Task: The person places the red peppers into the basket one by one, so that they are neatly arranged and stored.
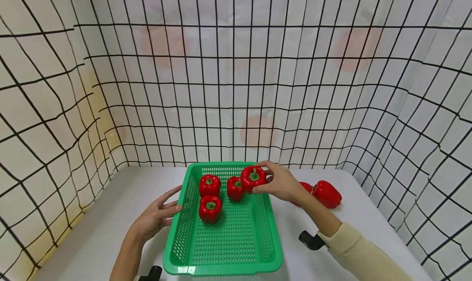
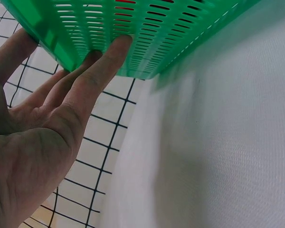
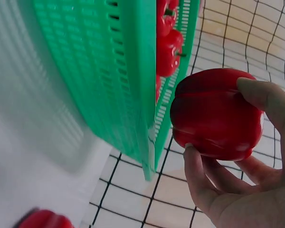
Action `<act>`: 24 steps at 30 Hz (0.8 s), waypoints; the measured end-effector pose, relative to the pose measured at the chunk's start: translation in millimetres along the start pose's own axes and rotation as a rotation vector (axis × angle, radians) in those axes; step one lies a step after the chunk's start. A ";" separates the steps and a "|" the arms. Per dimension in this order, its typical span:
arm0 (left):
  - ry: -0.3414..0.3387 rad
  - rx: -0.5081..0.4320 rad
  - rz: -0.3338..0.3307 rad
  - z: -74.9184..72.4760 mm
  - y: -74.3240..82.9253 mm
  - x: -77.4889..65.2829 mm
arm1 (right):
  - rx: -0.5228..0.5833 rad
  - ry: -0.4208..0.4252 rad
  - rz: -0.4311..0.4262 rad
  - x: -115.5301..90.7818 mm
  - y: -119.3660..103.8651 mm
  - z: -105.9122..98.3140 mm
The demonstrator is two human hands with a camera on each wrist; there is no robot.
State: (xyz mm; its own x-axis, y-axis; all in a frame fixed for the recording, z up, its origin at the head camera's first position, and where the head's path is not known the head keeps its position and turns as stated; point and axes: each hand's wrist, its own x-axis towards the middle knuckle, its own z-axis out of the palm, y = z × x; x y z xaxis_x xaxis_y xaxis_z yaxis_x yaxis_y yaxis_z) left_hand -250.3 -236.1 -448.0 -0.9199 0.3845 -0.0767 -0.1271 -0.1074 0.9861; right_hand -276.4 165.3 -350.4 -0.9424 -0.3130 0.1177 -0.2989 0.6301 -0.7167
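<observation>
A green plastic basket [image 1: 225, 248] with slotted sides stands on the white table. Three red bell peppers lie inside it: one at the back left [image 1: 209, 185], one in front of that [image 1: 210, 209] and one further right [image 1: 235, 189]. My right hand [image 1: 282, 182] grips another red bell pepper [image 1: 253, 178] over the basket's back right part, stem facing up; the right wrist view shows this pepper [image 3: 217, 114] between thumb and fingers, beside the rim. My left hand [image 1: 156, 215] touches the basket's left side with extended fingers [image 2: 97, 71], the thumb at the rim.
Two red bell peppers lie on the table right of the basket, one in plain sight [image 1: 326, 194] and one [image 1: 306, 187] partly hidden behind my right forearm. A black wire grid [image 1: 236, 84] over white sheeting encloses the back and both sides.
</observation>
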 end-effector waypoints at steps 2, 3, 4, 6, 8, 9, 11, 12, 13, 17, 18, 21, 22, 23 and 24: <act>0.001 -0.004 -0.002 0.1 0.1 -0.4 | 0.017 -0.014 -0.008 1.4 -1.2 5.4; 0.000 -0.001 -0.001 0.0 -0.1 -0.3 | 0.019 -0.020 -0.010 2.0 -1.4 8.4; -0.005 0.005 0.003 0.0 -0.2 -0.4 | 0.025 -0.025 -0.006 2.6 -1.6 11.4; -0.008 0.003 0.003 0.0 -0.2 -0.3 | 0.026 -0.032 0.000 3.6 -1.5 17.2; -0.008 -0.002 0.002 -0.1 -0.2 0.0 | 0.017 -0.037 0.005 4.2 -1.0 22.6; -0.005 -0.005 0.001 -0.2 -0.2 0.1 | 0.010 -0.037 0.005 4.6 -0.6 25.2; -0.001 -0.011 0.000 -0.1 0.0 0.1 | -0.007 -0.039 0.004 4.9 0.4 29.6; -0.005 -0.007 0.004 -0.4 0.0 0.1 | -0.018 -0.038 0.000 5.0 1.2 31.6; -0.008 -0.004 0.006 -0.4 0.0 0.1 | -0.029 -0.038 -0.004 5.0 1.9 33.6; -0.012 0.008 0.017 -0.3 0.1 -0.2 | -0.050 -0.038 -0.020 5.4 5.3 40.6; -0.013 0.011 0.018 0.0 0.3 -0.3 | -0.054 -0.035 -0.027 5.8 6.4 42.3; -0.006 0.016 0.017 0.7 0.4 -0.4 | -0.066 -0.034 -0.043 7.7 9.2 48.0; -0.006 0.015 0.016 0.9 0.6 -0.3 | -0.073 -0.034 -0.045 8.2 9.9 49.9; -0.005 0.015 0.016 1.1 0.7 -0.2 | -0.082 -0.034 -0.046 8.8 10.5 51.6; -0.005 0.014 0.015 1.1 0.9 -0.3 | -0.092 -0.033 -0.046 9.1 10.8 53.1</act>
State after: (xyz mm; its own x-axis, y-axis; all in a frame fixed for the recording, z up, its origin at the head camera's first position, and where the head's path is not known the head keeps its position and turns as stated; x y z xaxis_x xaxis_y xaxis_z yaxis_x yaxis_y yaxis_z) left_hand -249.8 -235.3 -447.0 -0.9199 0.3872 -0.0615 -0.1082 -0.1000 0.9891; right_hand -280.2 131.5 -393.6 -0.9225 -0.3651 0.1255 -0.3556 0.6769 -0.6445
